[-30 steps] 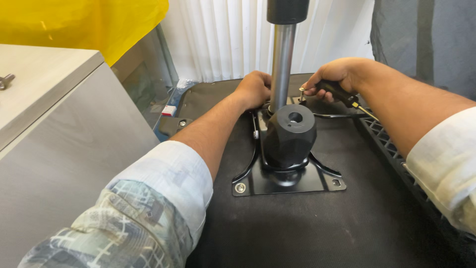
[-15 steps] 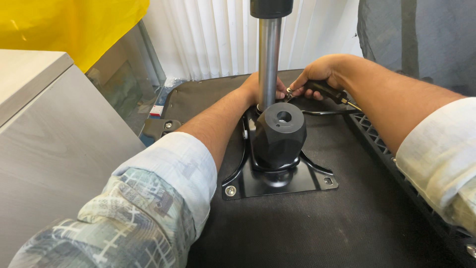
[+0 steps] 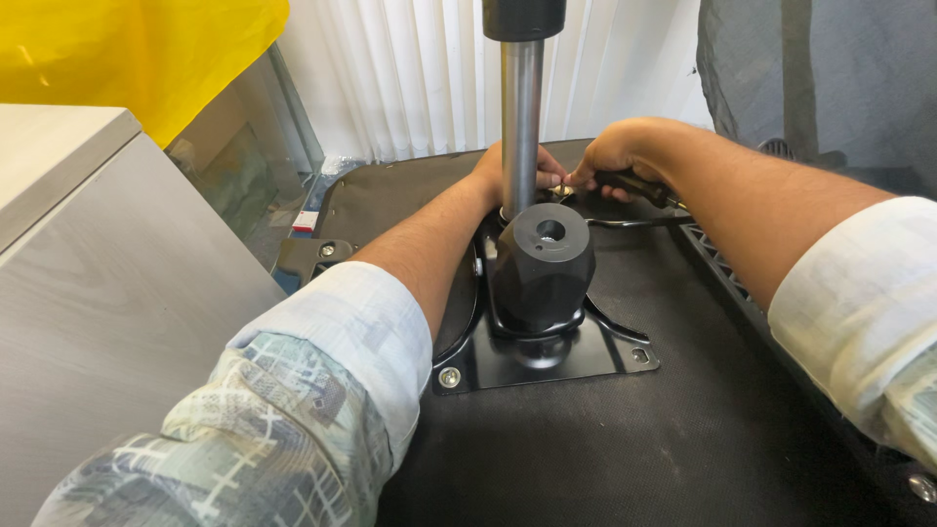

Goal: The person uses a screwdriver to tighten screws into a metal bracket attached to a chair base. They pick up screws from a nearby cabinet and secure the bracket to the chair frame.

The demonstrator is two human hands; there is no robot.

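An upturned black chair seat [image 3: 625, 459] lies flat with a black metal mechanism plate [image 3: 547, 363] screwed to it. A black knob-like housing [image 3: 545, 263] and a shiny steel gas cylinder [image 3: 521, 117] rise from the plate. My left hand [image 3: 498, 174] reaches behind the cylinder, its fingers partly hidden by it. My right hand [image 3: 610, 156] grips the black handle of a screwdriver [image 3: 639, 185] pointing at the far side of the plate, next to my left fingers. The tip is hidden.
A grey cabinet [image 3: 107, 293] stands close on the left with a yellow sheet [image 3: 127, 49] above it. White vertical blinds [image 3: 410, 68] hang behind. A grey mesh chair back [image 3: 830, 78] is at the upper right. A black ribbed edge [image 3: 727, 283] runs along the seat's right.
The view has drifted slightly, so the mechanism sits a bit lower and more central. Both hands stay behind the cylinder, the right still on the screwdriver.
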